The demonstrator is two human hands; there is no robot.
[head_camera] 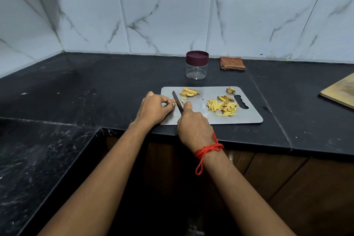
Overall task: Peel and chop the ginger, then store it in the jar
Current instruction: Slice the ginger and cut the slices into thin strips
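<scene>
**Now at the board's left edge: ginger pinched, blade just beside it**

A small ginger piece [173, 101] is pinched at the left edge of the board [210, 119] by the curled fingertips of the left hand [156, 108]. Most of the piece is hidden by those fingers, so its long axis cannot be told. The knife [177, 102] is gripped by the right hand [191, 124], with the fingers wrapped round the handle and the forefinger laid forward toward the blade. The blade is pointed away from the person and a little leftward, and is set just right of the piece, seemingly touching it. The next cut is judged to fall close to the left fingertips, so care is called for.

Uncut slices [189, 92] are seen at the board's far left, strips [224, 106] are heaped toward its right beside the handle slot, and scraps [230, 90] are left at its far right corner. The jar [197, 69] is stood just beyond the board's far edge, its lid [197, 56] on and nothing seen inside. Chopping is judged partly done and storing not yet begun.
</scene>
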